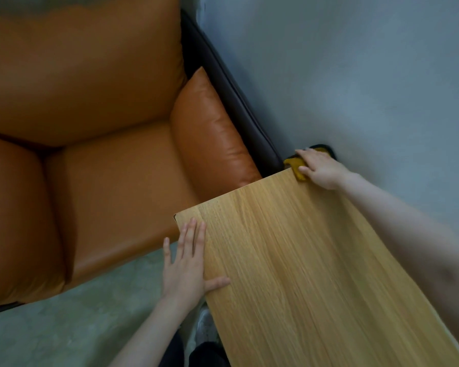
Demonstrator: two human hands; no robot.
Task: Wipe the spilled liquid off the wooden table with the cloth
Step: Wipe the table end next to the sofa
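A light wooden table (302,260) runs from the lower right up toward the wall. At its far corner lies a yellow cloth (295,166), bunched and partly off the edge. My right hand (321,168) is on top of it, fingers curled over the cloth. My left hand (188,263) lies flat with straight fingers on the table's near left edge, thumb on the tabletop. No spilled liquid is plainly visible on the wood.
An orange leather sofa (90,128) with a dark frame stands close to the table's left side. A pale blue-grey wall (355,75) lies beyond the far corner. Grey floor (64,335) shows at the lower left.
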